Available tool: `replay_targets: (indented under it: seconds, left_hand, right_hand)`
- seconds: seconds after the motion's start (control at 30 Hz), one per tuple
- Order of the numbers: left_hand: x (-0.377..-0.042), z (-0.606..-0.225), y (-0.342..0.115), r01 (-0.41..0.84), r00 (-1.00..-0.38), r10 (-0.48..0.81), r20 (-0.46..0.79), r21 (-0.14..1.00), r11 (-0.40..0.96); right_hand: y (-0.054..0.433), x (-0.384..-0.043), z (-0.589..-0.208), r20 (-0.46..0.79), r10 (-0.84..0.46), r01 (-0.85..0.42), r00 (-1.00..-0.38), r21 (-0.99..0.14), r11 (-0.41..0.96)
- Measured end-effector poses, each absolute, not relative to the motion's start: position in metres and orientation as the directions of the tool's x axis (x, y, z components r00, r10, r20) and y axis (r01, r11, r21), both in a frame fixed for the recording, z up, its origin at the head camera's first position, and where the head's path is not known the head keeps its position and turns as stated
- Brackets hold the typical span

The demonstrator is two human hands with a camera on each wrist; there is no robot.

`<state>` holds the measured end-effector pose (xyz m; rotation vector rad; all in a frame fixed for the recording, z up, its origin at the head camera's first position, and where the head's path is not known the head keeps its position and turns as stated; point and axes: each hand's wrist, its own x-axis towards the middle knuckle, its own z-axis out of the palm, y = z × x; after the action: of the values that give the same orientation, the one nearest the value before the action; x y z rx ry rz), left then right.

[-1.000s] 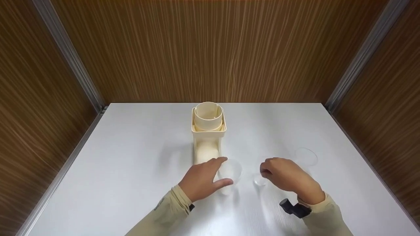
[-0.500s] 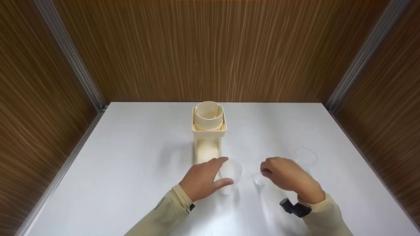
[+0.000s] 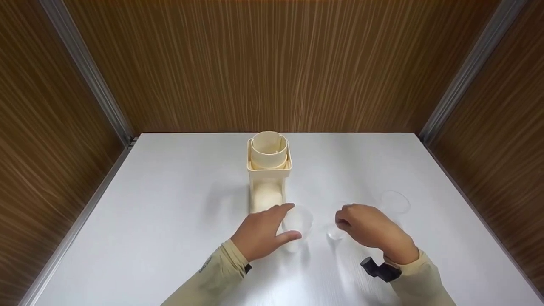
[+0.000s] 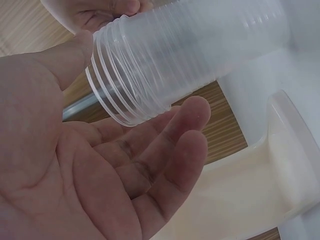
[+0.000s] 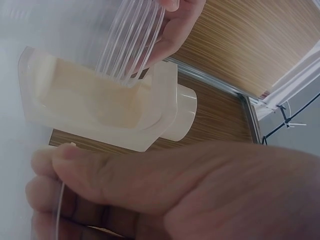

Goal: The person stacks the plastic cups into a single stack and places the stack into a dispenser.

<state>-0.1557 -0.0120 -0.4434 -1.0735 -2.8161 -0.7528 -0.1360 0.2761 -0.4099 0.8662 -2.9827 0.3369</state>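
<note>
In the head view my left hand (image 3: 265, 231) reaches round a stack of clear plastic cups (image 3: 298, 221) near its upper rims. The left wrist view has the thumb at the rims of this stack (image 4: 165, 55) and the bent fingers beneath it. To the right, my right hand (image 3: 367, 225) pinches a clear plastic cup (image 3: 335, 232) between thumb and fingers. Its thin rim (image 5: 59, 210) shows at the fingertips in the right wrist view; most of the cup is hidden by the hand. The cup is apart from the stack.
Behind the stack stands a cream plastic holder (image 3: 267, 193) with a square collar and round tube (image 3: 268, 157) on top. A clear round rim (image 3: 395, 202) shows at the right of the white table (image 3: 170, 238). Brown wood-grain panels (image 3: 272, 68) enclose three sides.
</note>
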Motion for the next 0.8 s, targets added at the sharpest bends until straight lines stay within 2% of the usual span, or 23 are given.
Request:
replay_targets:
  seconds: [0.8]
  left_hand:
    - [-0.1574, -0.4425, -0.0136, 0.644, -0.755, 0.621, 0.211, 0.420, 0.640]
  right_hand:
    - [0.2782, -0.1402, -0.4113, 0.089, -0.540, -0.546, -0.837, -0.215, 0.810]
